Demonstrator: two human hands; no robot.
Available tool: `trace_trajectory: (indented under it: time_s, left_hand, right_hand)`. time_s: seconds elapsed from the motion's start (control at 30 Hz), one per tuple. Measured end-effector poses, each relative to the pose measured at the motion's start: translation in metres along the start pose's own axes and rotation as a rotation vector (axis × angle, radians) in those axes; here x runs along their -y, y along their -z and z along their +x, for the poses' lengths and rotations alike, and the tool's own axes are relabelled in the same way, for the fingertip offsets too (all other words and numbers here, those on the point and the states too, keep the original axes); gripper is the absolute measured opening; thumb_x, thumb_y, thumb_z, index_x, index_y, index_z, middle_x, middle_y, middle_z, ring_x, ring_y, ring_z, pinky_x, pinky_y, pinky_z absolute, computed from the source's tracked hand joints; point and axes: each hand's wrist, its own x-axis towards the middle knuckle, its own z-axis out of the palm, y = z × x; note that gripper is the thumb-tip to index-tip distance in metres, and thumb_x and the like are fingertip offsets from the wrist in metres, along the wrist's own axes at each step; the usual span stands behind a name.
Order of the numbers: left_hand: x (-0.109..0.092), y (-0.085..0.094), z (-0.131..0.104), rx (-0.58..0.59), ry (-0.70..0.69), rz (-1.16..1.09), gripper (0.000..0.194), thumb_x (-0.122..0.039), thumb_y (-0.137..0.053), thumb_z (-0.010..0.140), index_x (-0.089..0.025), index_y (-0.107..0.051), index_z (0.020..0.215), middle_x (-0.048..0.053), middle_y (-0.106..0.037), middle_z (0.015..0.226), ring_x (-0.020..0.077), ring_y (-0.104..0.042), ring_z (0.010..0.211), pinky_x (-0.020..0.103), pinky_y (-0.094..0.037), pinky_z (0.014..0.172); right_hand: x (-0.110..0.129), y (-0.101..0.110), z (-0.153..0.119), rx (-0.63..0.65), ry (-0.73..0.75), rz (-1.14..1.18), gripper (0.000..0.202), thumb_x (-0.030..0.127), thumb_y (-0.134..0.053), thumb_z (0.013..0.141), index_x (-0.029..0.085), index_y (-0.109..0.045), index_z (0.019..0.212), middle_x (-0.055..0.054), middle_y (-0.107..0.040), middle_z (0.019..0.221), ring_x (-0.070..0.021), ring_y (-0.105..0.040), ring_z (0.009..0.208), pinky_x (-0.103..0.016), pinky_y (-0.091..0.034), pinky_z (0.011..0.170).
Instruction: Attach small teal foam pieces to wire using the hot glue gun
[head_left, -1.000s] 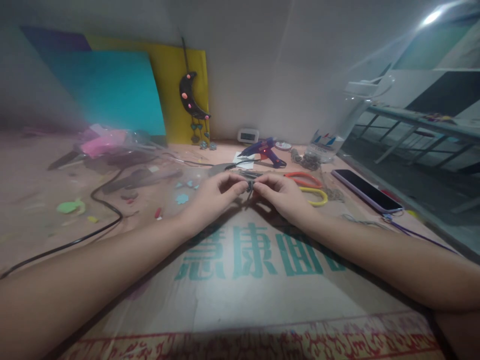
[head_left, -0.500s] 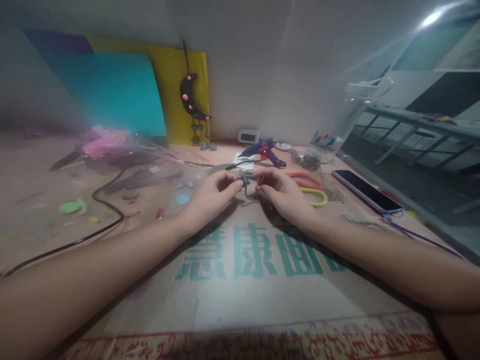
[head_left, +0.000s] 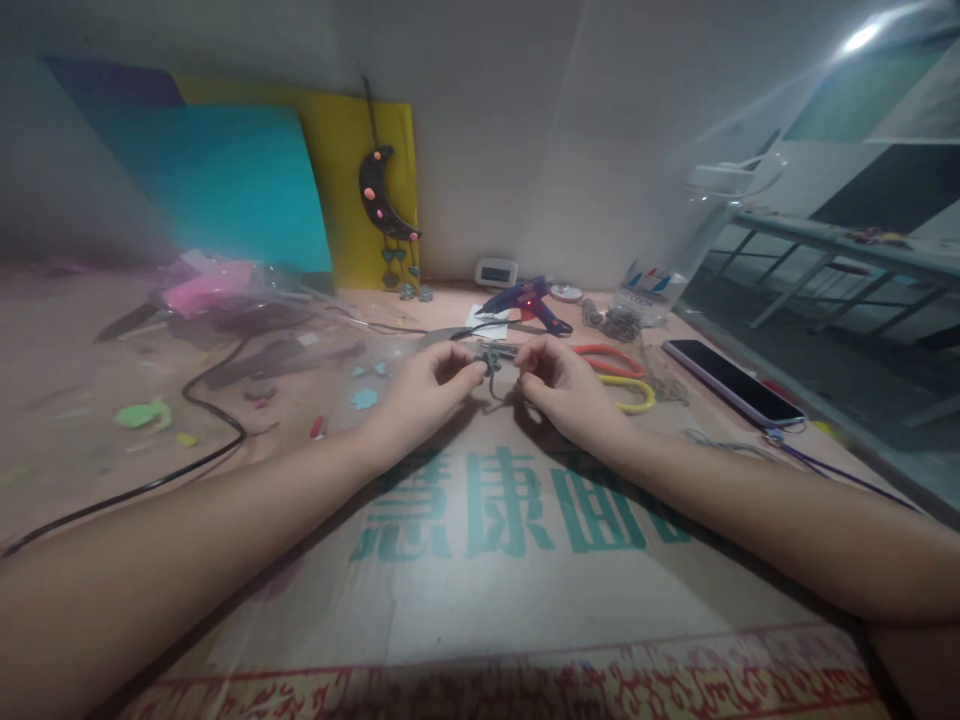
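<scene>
One dark piece point(head_left: 492, 364) is pinched in the left hand point(head_left: 424, 392); the right hand point(head_left: 565, 388) curls half-open, empty.

The left fingers point(head_left: 454, 350) partly hide a small dark piece point(head_left: 492, 363); the white timer point(head_left: 496, 273) shows blurred digits.

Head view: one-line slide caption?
Left hand pinching a small grey piece with a thin cord, right hand close by, purple glue gun behind.

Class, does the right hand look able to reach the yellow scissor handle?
Probably yes: the right hand seems empty, and the yellow scissor handle lies just beside it, with nothing visible between.
</scene>
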Motion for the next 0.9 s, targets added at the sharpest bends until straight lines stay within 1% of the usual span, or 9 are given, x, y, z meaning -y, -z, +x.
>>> trace_trajectory:
  time_s: [0.2, 0.5, 0.57, 0.7, 0.8, 0.9]
  left_hand:
    - [0.0031, -0.0008, 0.0014, 0.002, -0.005, 0.000, 0.018, -0.035, -0.060, 0.085, -0.017, -0.058, 0.082, 0.000, -0.060, 0.079, 0.0140, -0.055, 0.074, 0.027, -0.042, 0.072]
    - [-0.0010, -0.0002, 0.0000, 0.001, 0.001, 0.001, 0.017, -0.033, -0.060, 0.084, -0.017, -0.056, 0.080, -0.001, -0.058, 0.076, 0.0137, -0.054, 0.073, 0.027, -0.042, 0.071]
    - [-0.0014, -0.0002, -0.0001, -0.002, 0.001, -0.001, 0.017, -0.033, -0.060, 0.084, -0.017, -0.056, 0.079, -0.001, -0.058, 0.076, 0.0138, -0.054, 0.072, 0.027, -0.042, 0.071]
    - [-0.0018, -0.0008, 0.0001, -0.003, -0.001, 0.000, 0.016, -0.033, -0.059, 0.084, -0.017, -0.056, 0.079, -0.001, -0.059, 0.076, 0.0140, -0.054, 0.072, 0.027, -0.042, 0.070]
    - [-0.0027, -0.0010, 0.0000, -0.005, 0.010, 0.015, 0.016, -0.032, -0.059, 0.084, -0.017, -0.056, 0.079, -0.001, -0.059, 0.076, 0.0139, -0.054, 0.072, 0.027, -0.042, 0.071]
    - [-0.0037, -0.0006, -0.0006, -0.011, 0.016, 0.022, 0.016, -0.032, -0.059, 0.084, -0.017, -0.057, 0.079, -0.001, -0.059, 0.076, 0.0142, -0.055, 0.073, 0.027, -0.043, 0.071]
  right_hand:
    - [0.0028, 0.0000, -0.0033, -0.001, -0.017, -0.018, 0.015, 0.010, -0.047, 0.075, 0.022, -0.046, 0.083, 0.003, -0.045, 0.075, -0.0133, -0.046, 0.066, -0.027, -0.037, 0.058]
    - [0.0038, -0.0006, -0.0039, -0.002, -0.072, 0.059, 0.015, 0.010, -0.047, 0.079, 0.023, -0.045, 0.086, 0.005, -0.046, 0.071, -0.0112, -0.048, 0.058, -0.025, -0.037, 0.052]
    - [0.0035, -0.0015, -0.0030, 0.010, -0.081, 0.116, 0.013, 0.013, -0.049, 0.081, 0.023, -0.046, 0.089, 0.005, -0.048, 0.074, -0.0107, -0.051, 0.058, -0.025, -0.038, 0.051]
    - [0.0043, -0.0034, -0.0010, 0.026, -0.107, 0.225, 0.012, 0.019, -0.054, 0.083, 0.022, -0.049, 0.094, 0.002, -0.056, 0.083, -0.0091, -0.055, 0.058, -0.027, -0.046, 0.055]
    - [0.0051, -0.0039, -0.0008, 0.024, -0.125, 0.246, 0.013, 0.022, -0.056, 0.084, 0.021, -0.049, 0.096, 0.004, -0.058, 0.074, -0.0085, -0.053, 0.052, -0.025, -0.046, 0.051]
    - [0.0045, -0.0033, -0.0015, 0.044, -0.130, 0.228, 0.012, 0.026, -0.054, 0.088, 0.021, -0.049, 0.097, 0.007, -0.054, 0.063, -0.0091, -0.050, 0.048, -0.024, -0.042, 0.047]
